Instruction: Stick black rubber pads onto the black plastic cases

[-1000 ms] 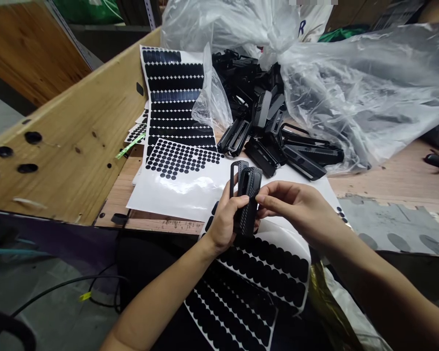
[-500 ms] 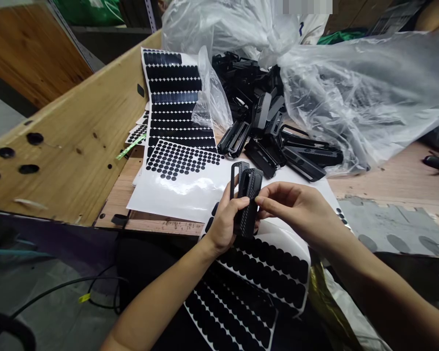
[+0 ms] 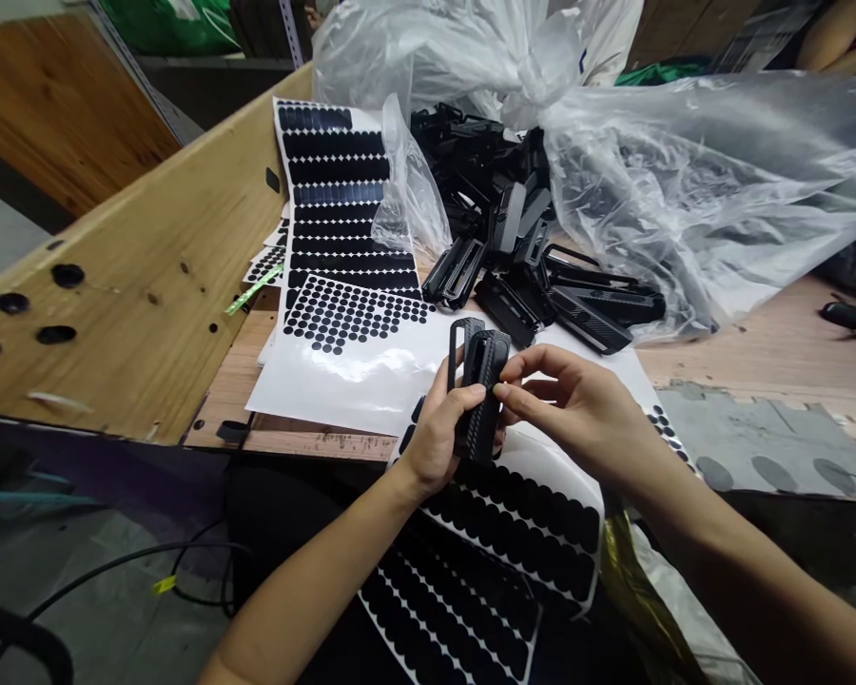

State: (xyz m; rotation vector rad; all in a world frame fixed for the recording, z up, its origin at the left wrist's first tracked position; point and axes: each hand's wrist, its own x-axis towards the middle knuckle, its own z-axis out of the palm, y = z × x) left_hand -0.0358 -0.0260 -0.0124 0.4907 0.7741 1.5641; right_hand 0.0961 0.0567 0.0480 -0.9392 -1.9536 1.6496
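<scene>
My left hand [image 3: 434,436] is wrapped round a black plastic part [image 3: 489,395] with a carbon-fibre pattern and a long slot, its thumb across the front. The part stands upright, with an open frame-like loop on its left side. My right hand [image 3: 560,390] is closed, thumb and index finger touching the part's right edge; whether a small piece lies between those fingertips is hidden. Below my hands, over my lap, hang sticker sheets [image 3: 535,518] with rows of black round-ended stickers.
White sheets of black round stickers [image 3: 357,314] cover the left of the wooden table. Similar black parts [image 3: 499,214] are heaped behind, partly under a clear plastic bag [image 3: 656,190]. A wooden board [image 3: 135,276] edges the left side. Another person's arm [image 3: 838,38] shows at upper right.
My right fingertips have shifted slightly at the part's right edge, the index finger bending a little higher. The left hand keeps its hold on the part.
</scene>
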